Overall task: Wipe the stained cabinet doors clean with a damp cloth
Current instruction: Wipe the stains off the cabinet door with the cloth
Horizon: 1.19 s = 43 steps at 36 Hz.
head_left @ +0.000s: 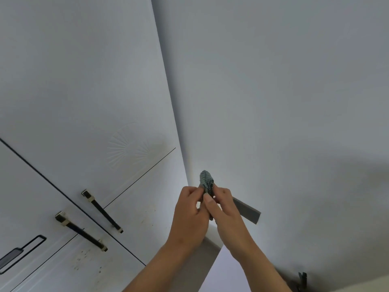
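cloth (206, 183) bunched, pinched by both hands' fingers (210, 204); cabinet doors (130, 226) look speckled, apparently stains.

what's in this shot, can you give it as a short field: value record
setting: white cabinet doors beside a plain white wall
left hand: fingers pinching the cloth
right hand: also gripping the cloth
cloth: grey-green, bunched up between both hands, off the doors
handles: two dark bar handles, upper handle and lower handle
stains: dark specks on the lower door, below the lower handle
wiping: not under way
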Available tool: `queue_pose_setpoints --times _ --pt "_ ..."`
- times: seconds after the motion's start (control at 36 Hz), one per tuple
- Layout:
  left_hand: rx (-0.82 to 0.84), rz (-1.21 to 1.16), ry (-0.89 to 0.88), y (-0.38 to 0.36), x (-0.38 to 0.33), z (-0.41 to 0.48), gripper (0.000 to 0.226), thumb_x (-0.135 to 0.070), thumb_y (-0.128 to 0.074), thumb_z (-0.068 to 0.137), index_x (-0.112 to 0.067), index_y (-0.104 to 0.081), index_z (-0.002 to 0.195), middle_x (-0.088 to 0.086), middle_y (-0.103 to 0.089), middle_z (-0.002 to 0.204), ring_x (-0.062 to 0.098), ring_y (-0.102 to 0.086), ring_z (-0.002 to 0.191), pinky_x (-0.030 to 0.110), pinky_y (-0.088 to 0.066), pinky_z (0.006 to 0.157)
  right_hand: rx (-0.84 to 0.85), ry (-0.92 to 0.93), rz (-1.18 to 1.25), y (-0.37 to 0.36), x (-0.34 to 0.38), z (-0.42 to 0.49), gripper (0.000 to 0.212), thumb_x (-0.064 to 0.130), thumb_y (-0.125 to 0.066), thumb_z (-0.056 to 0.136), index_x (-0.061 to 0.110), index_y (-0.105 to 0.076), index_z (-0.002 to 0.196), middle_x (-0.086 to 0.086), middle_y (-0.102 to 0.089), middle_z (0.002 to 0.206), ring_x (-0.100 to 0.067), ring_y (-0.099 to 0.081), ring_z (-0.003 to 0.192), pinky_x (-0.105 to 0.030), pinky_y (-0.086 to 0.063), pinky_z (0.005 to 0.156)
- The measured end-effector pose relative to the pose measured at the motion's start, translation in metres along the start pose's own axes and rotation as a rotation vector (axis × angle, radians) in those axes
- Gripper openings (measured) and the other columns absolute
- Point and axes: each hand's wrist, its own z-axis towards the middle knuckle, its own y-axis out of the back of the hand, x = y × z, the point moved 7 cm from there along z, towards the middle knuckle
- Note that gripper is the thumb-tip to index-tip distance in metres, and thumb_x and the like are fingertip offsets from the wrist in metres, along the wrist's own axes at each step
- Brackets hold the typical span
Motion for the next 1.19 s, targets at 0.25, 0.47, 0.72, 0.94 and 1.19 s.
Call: queue_pose_setpoints --times 0.25,0.47,0.72,0.94,1.19 --pt "-0.207 0.245 0.034 0.037 0.06 -0.01 0.011 -0.032 -0.069 0.099 -0.027 -0.076 0.092 -0.015 -0.05 0.086 0.011 -0.061 0.079 0.037 -0.059 0.066 0.167 -0.094 0.138 -0.013 -0.045 0.012 0.048 0.051 -0.056 0.098 0.027 -0.059 0.138 0.003 -0.073 0.12 -0.014 -0.065 0.119 -0.044 -0.052 0.104" --pt "-0.251 0.079 0.083 0.063 0.089 -0.027 0.018 -0.032 -0.063 0.091 -0.024 -0.077 0.099 -0.019 -0.053 0.1 0.014 -0.066 0.083 0.037 -0.062 0.069 0.097 -0.132 0.129 -0.07 -0.066 0.023 0.044 0.036 -0.069 0.083 0.024 -0.061 0.124 0.0 -0.071 0.115 -0.022 -0.068 0.113 -0.039 -0.06 0.087" --pt "0.083 -0.069 0.029 0.084 0.134 -0.013 0.035 -0.016 -0.06 0.098 -0.028 -0.07 0.129 -0.015 -0.069 0.108 0.009 -0.068 0.103 0.028 -0.058 0.088 -0.087 -0.166 0.162 -0.105 -0.091 0.039 0.033 0.018 -0.081 0.085 0.025 -0.068 0.115 -0.011 -0.073 0.11 -0.031 -0.07 0.105 -0.044 -0.058 0.087" --pt "0.208 -0.178 0.048 0.091 0.201 0.009 0.05 0.0 -0.053 0.104 -0.025 -0.058 0.146 -0.017 -0.067 0.115 0.007 -0.062 0.118 0.023 -0.054 0.099 -0.152 -0.233 0.319 -0.129 -0.141 0.064 0.035 0.03 -0.085 0.079 0.018 -0.072 0.109 -0.018 -0.073 0.11 -0.035 -0.07 0.106 -0.045 -0.055 0.089" --pt "0.109 -0.077 0.004 0.078 0.248 0.023 0.047 -0.026 -0.054 0.099 -0.029 -0.056 0.147 -0.027 -0.058 0.116 0.002 -0.06 0.117 0.013 -0.048 0.096 -0.095 -0.284 0.392 -0.125 -0.205 0.11 0.02 0.007 -0.062 0.088 0.013 -0.075 0.102 -0.02 -0.072 0.114 -0.034 -0.071 0.105 -0.051 -0.054 0.095"
